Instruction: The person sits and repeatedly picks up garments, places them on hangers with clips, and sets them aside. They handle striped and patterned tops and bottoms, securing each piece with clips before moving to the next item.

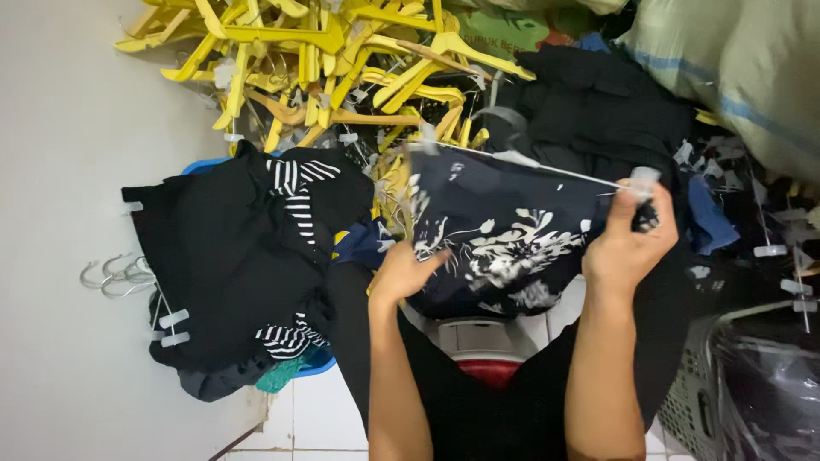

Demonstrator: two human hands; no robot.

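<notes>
A dark navy garment with a white floral print (504, 243) hangs from a thin clip hanger (547, 168) in front of the person, stretched between both hands above the white tiled floor (316, 418). The right hand (628, 243) is closed on the garment's upper corner, thumb and fingers pinching cloth just under the hanger's pale plastic clip (645, 179). The left hand (401, 273) lies half open, fingers spread against the lower left edge of the fabric, touching rather than clamping. The cloth looks thin, light and limp: it sags and folds between the two holds, so it probably slides easily and keeps no shape of its own. The firm places to take it appear to be the waistband edge beside the clips, or the hanger bar itself; the clips are small and likely to snap off if twisted. To the left a stack of black and striped clothes on hangers (248, 265) rests over a blue basin (205, 166), a heap of yellow plastic hangers (316, 60) lies behind, and a grey laundry basket (696, 393) stands at the right.
</notes>
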